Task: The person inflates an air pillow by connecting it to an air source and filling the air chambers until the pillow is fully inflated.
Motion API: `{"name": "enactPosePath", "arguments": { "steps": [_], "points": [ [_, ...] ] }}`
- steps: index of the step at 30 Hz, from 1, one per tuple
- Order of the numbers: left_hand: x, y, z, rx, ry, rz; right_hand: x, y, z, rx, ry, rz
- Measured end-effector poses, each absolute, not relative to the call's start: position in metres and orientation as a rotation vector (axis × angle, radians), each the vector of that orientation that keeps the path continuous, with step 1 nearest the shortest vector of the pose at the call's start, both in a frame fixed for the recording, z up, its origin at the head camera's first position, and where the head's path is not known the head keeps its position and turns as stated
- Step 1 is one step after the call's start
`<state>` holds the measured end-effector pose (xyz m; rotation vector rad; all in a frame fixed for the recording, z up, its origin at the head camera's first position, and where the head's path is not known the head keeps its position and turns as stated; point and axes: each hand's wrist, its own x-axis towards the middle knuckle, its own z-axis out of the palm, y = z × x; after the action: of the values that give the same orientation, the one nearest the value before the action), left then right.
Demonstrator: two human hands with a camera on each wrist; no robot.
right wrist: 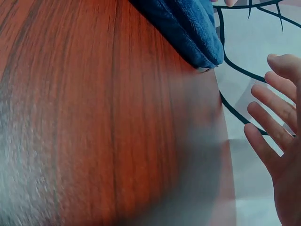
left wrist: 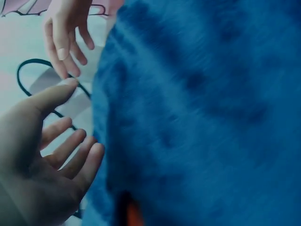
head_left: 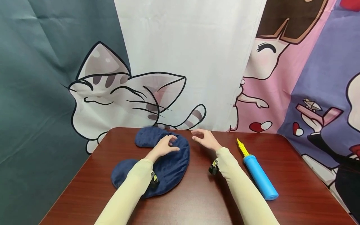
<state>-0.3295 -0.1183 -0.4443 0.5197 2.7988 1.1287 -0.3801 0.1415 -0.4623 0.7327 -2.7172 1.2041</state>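
Observation:
A dark blue plush U-shaped neck pillow [head_left: 175, 165] lies on the table, its opening toward the left. My left hand [head_left: 164, 147] hovers over the pillow with loosely bent fingers and nothing between them. In the left wrist view the fingers [left wrist: 87, 165] overlap the pillow's edge. To the right of the pillow, my right hand [head_left: 206, 139] is held above the far part of the table, fingers relaxed and holding nothing. The right wrist view shows its spread fingers [right wrist: 273, 113] apart from the pillow's end [right wrist: 197, 37].
A blue hand pump [head_left: 261, 178] with a yellow nozzle [head_left: 242, 147] lies on the right of the brown wooden table [head_left: 197, 200], beside my right forearm. Behind the table's far edge hangs a cartoon-printed curtain [head_left: 191, 47]. Small cameras are strapped to both wrists.

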Motion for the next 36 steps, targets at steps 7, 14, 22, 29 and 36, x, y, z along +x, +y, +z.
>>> {"name": "enactPosePath", "arguments": {
  "steps": [7, 14, 22, 29, 36],
  "points": [
    [-0.322, -0.119, -0.465, 0.506, 2.708, 1.093, -0.38, 0.139, -0.468, 0.711, -2.728, 1.234],
    [-0.32, -0.118, -0.465, 0.519, 2.725, 1.036, -0.38, 0.14, -0.47, 0.68, -2.711, 1.237],
    [-0.317, -0.119, -0.461, 0.58, 2.623, 0.971, -0.382, 0.141, -0.475, 0.708, -2.705, 1.25],
    [-0.313, -0.123, -0.458, 0.732, 2.548, 0.914, -0.382, 0.141, -0.477, 0.717, -2.73, 1.288],
    [-0.312, -0.124, -0.459, 0.741, 2.502, 0.913, -0.379, 0.14, -0.482, 0.759, -2.741, 1.364]
  ]
}}
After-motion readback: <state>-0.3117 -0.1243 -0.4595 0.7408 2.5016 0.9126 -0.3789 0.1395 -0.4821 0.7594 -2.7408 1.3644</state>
